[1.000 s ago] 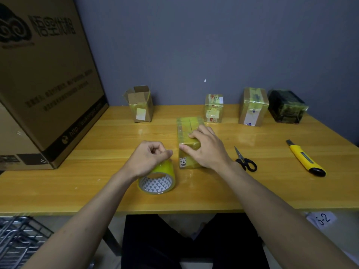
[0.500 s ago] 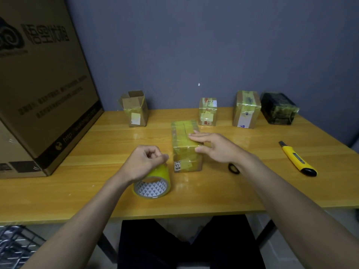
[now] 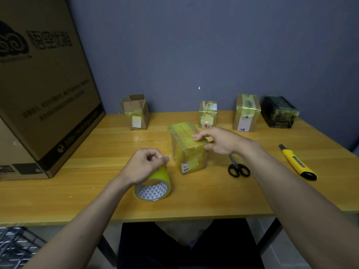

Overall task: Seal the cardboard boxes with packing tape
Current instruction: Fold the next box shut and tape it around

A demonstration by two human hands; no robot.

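Tape covers most of the box [image 3: 186,146] in front of me, a small carton wrapped in yellowish film that sits on the wooden surface [image 3: 97,181] near its middle, with a white label on the end facing me. My right hand [image 3: 219,141] rests at the box's right upper edge, fingers [image 3: 200,135] laid nearly straight and close together across the top while the thumb touches the side just below. My left hand [image 3: 143,166] is curled over the roll of tape [image 3: 153,186], which stands on its edge just left of the box and close to me; thumb and forefinger are pressed together above the roll (whether they pinch a loose end of tape I cannot tell). Black-handled scissors [image 3: 238,168] lie on the surface right of the box, partly under my right wrist, and a yellow utility knife [image 3: 297,163] lies farther right. Along the back, against the grey wall, stand four more boxes: an open cardboard one [image 3: 136,113] to the left, then a small taped one [image 3: 207,114], a taller taped one [image 3: 246,113], and a dark one [image 3: 278,111] at the far right. A big printed carton [image 3: 38,94] leans at the left end.
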